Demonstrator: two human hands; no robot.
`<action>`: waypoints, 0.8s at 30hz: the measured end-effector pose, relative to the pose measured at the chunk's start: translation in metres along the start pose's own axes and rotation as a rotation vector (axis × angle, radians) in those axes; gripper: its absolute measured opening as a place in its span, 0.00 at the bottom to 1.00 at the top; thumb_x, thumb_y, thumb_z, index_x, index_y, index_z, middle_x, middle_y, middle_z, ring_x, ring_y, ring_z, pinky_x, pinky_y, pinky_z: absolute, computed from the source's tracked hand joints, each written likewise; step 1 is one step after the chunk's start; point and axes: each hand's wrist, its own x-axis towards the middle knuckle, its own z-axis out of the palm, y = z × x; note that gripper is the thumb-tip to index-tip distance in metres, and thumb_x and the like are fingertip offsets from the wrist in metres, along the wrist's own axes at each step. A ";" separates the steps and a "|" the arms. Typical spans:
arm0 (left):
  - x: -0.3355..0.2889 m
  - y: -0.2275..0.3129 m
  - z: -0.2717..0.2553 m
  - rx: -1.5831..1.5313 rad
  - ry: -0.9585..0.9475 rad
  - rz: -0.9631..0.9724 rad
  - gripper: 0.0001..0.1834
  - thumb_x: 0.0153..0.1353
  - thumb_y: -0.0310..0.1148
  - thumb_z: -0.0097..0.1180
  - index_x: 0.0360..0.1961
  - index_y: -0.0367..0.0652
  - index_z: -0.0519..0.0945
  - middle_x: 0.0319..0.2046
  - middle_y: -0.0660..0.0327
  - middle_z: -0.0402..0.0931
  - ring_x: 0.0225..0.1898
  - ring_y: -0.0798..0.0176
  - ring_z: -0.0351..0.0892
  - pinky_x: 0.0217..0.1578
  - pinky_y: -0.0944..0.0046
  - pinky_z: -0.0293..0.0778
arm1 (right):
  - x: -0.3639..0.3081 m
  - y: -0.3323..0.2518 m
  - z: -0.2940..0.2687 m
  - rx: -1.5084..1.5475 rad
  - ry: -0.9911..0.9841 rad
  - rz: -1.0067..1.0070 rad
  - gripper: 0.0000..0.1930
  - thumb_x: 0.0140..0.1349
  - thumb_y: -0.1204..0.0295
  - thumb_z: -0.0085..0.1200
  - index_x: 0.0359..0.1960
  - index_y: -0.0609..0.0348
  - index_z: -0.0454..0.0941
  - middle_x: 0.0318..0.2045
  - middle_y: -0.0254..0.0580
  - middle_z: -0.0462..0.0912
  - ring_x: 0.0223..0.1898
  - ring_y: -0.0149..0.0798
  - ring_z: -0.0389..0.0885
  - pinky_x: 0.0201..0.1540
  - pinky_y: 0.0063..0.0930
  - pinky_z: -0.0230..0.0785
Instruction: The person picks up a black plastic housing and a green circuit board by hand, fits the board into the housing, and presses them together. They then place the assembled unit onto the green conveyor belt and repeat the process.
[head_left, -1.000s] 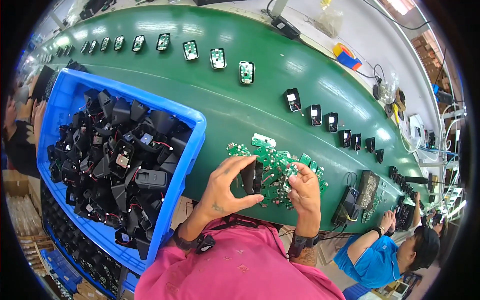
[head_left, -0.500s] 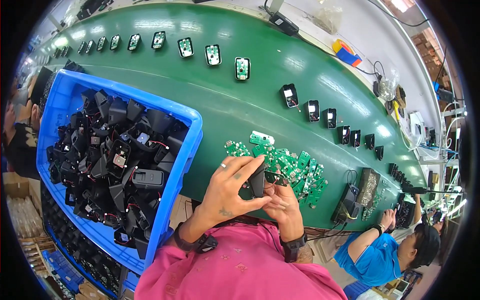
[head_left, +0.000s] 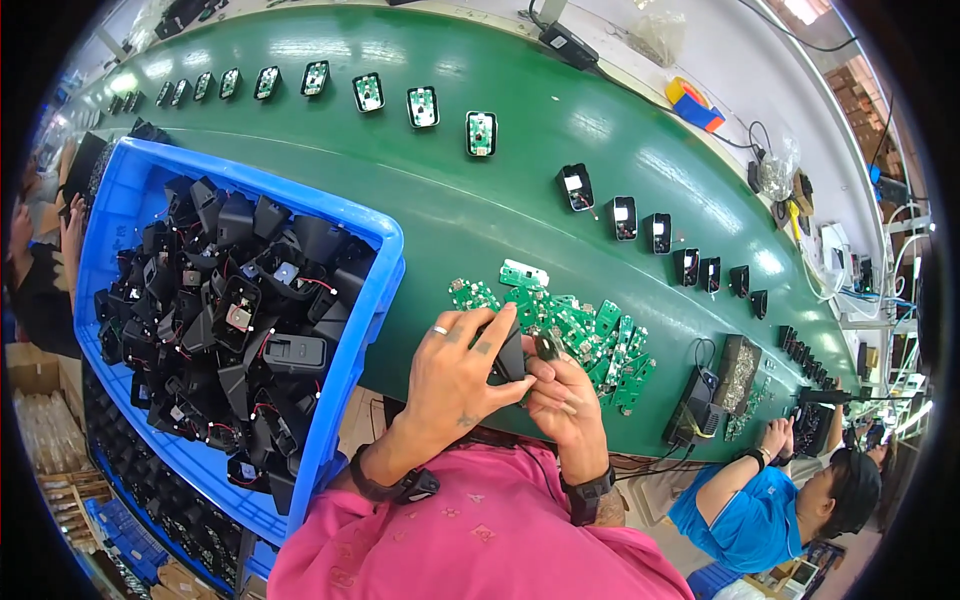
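My left hand (head_left: pixel 455 365) is closed around a black plastic housing (head_left: pixel 510 356), fingers along its far side and thumb at its near end. Close beside it, my right hand (head_left: pixel 566 402) pinches a small circuit board (head_left: pixel 547 346), tilted so that little of its face shows. Just beyond both hands lies a loose pile of green circuit boards (head_left: pixel 605 345) on the green work surface (head_left: pixel 430 220). To the left, a blue crate (head_left: pixel 392 240) holds many black housings (head_left: pixel 295 352), some with red wires.
Housings with green boards inside (head_left: pixel 481 134) line the far left; open black housings (head_left: pixel 576 188) line the right. A black power unit (head_left: pixel 692 412) and a box of small metal parts (head_left: pixel 737 372) stand near right. A co-worker in blue (head_left: pixel 745 510) works beyond, another person at far left.
My right hand has turned the board and drawn it slightly away from the housing. My left fingers have shifted on the housing. The lined-up housings have slid slightly left.
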 end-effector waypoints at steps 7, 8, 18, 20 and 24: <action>-0.001 0.000 0.002 -0.018 -0.014 0.013 0.42 0.40 0.42 0.75 0.58 0.40 0.76 0.47 0.52 0.76 0.46 0.48 0.77 0.50 0.51 0.73 | -0.001 -0.003 0.000 -0.036 -0.221 -0.016 0.13 0.75 0.68 0.43 0.51 0.64 0.74 0.27 0.36 0.76 0.15 0.23 0.65 0.18 0.16 0.62; -0.001 -0.001 0.002 -0.021 -0.015 0.016 0.41 0.40 0.42 0.75 0.58 0.40 0.76 0.47 0.52 0.76 0.47 0.48 0.77 0.50 0.50 0.73 | -0.002 -0.001 0.003 -0.036 -0.223 -0.017 0.13 0.75 0.68 0.43 0.51 0.64 0.74 0.27 0.36 0.76 0.15 0.23 0.65 0.18 0.16 0.62; -0.005 -0.001 0.004 -0.020 -0.049 -0.045 0.41 0.37 0.43 0.77 0.55 0.39 0.78 0.44 0.52 0.78 0.42 0.50 0.80 0.43 0.54 0.78 | -0.006 -0.001 -0.005 -0.313 -0.089 -0.327 0.11 0.73 0.64 0.47 0.45 0.57 0.74 0.31 0.39 0.77 0.27 0.30 0.70 0.30 0.25 0.66; -0.004 0.003 -0.001 -0.236 -0.126 -0.217 0.42 0.36 0.41 0.78 0.56 0.39 0.78 0.43 0.52 0.78 0.40 0.53 0.81 0.39 0.57 0.79 | -0.005 -0.003 -0.004 -0.355 -0.104 -0.367 0.11 0.73 0.63 0.47 0.45 0.57 0.74 0.29 0.38 0.74 0.28 0.31 0.69 0.30 0.24 0.66; -0.003 0.008 0.002 -0.247 0.001 -0.116 0.43 0.34 0.39 0.79 0.56 0.39 0.78 0.43 0.53 0.77 0.41 0.54 0.81 0.39 0.59 0.80 | -0.003 -0.005 0.004 -0.130 0.026 -0.310 0.09 0.73 0.67 0.43 0.43 0.57 0.73 0.30 0.36 0.73 0.25 0.30 0.67 0.29 0.25 0.64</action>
